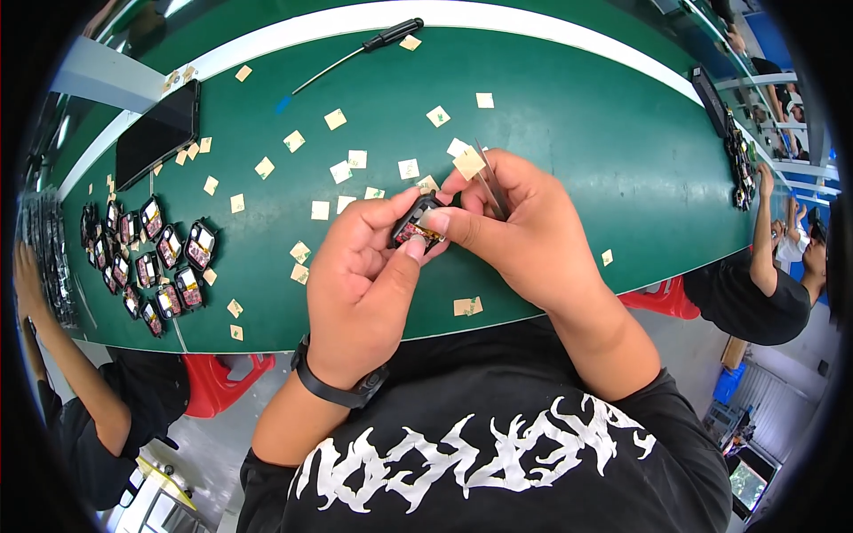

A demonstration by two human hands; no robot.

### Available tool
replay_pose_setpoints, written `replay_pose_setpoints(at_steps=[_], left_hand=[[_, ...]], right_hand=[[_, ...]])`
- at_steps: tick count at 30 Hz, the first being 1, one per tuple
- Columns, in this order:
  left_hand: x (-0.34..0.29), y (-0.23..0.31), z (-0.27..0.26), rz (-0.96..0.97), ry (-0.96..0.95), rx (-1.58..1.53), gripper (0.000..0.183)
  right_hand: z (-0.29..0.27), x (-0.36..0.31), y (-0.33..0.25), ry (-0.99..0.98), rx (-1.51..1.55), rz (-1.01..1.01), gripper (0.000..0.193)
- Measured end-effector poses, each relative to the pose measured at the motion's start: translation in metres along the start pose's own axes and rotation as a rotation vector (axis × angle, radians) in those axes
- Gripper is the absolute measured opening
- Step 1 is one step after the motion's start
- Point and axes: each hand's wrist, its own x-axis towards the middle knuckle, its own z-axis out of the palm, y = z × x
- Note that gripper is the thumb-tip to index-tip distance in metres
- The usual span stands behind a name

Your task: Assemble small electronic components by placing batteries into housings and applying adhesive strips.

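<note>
My left hand [369, 266] grips a small black device housing [419, 213], its inside facing up, with a reddish circuit board and a bit of yellow showing. The left thumb lies along its near edge. My right hand [520, 222] holds metal tweezers [491, 191] pointing away from me, while its thumb presses on the same housing. A cream paper square [469, 163] is at the tweezers; whether it is pinched or stuck there I cannot tell. Several similar squares [408, 169] lie on the green table just beyond my hands.
Several open black housings [169, 246] are grouped at the left of the green table [622, 160]. Behind them lies a dark tablet-like slab [160, 133]. A black-handled screwdriver [360, 55] rests at the far side. Black parts [739, 164] lie far right. Co-workers sit on both sides.
</note>
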Motion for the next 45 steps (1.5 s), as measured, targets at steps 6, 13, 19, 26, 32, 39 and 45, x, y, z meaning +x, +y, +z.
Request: replay_pose_setpoints(at_steps=[6, 13, 19, 26, 32, 39, 45], left_hand=[[0.003, 0.001, 0.001, -0.047, 0.032, -0.032, 0.035], [0.003, 0.001, 0.001, -0.042, -0.024, -0.019, 0.037], [0.001, 0.001, 0.0, -0.055, -0.07, 0.062, 0.039], [0.0, 0.004, 0.002, -0.095, -0.06, 0.089, 0.039], [0.004, 0.002, -0.001, -0.036, -0.08, 0.102, 0.039], [0.001, 0.01, 0.004, -0.126, 0.016, 0.058, 0.034], [0.004, 0.02, -0.003, -0.177, -0.074, 0.071, 0.035]], right_hand=[[-0.003, 0.002, 0.001, -0.031, -0.057, -0.01, 0.021], [-0.022, 0.003, 0.012, -0.015, -0.357, -0.688, 0.011], [-0.038, 0.011, -0.01, -0.15, -0.982, -1.077, 0.012], [-0.035, 0.007, -0.008, -0.131, -1.125, -1.137, 0.011], [-0.039, 0.015, 0.002, -0.135, -0.886, -1.032, 0.027], [-0.037, -0.007, -0.002, -0.176, -0.403, -0.513, 0.042], [-0.032, -0.003, 0.009, -0.152, -0.398, -0.581, 0.052]])
